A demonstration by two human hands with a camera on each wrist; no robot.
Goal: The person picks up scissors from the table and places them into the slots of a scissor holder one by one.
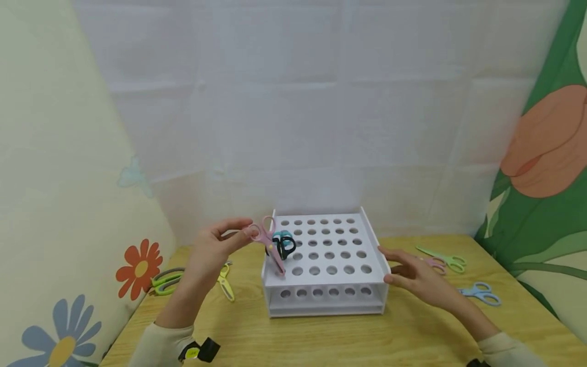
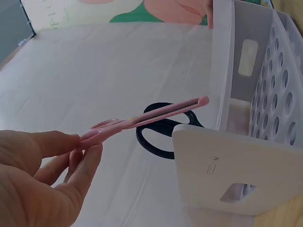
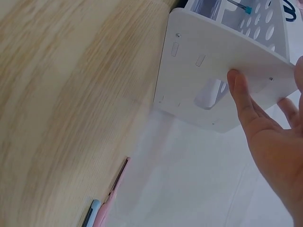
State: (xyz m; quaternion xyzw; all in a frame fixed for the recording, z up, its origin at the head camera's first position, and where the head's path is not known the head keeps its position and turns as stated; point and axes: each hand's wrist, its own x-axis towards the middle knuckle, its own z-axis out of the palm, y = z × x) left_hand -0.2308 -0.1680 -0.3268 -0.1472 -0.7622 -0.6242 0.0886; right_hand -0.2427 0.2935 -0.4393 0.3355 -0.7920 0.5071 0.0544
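Note:
My left hand [image 1: 220, 242] pinches a pair of pink scissors [image 1: 271, 248] by one handle loop, between thumb and fingers. Their closed blades slant down over the front left of a white rack [image 1: 321, 280] with rows of round holes. Black-handled scissors [image 1: 287, 246] and teal-handled scissors [image 1: 284, 235] stand upright in holes in its left column. In the left wrist view the pink blades [image 2: 165, 112] cross in front of the black handles [image 2: 156, 151]. My right hand [image 1: 412, 275] rests with extended fingers against the rack's right side panel [image 3: 222, 61].
Yellow scissors [image 1: 225, 286] and green-and-grey scissors [image 1: 166, 282] lie left of the rack. On the right lie light green scissors [image 1: 451, 261], another pink pair [image 1: 436, 264] and blue scissors [image 1: 481, 293]. The wooden table [image 1: 321, 339] meets a white cloth backdrop [image 1: 284, 127].

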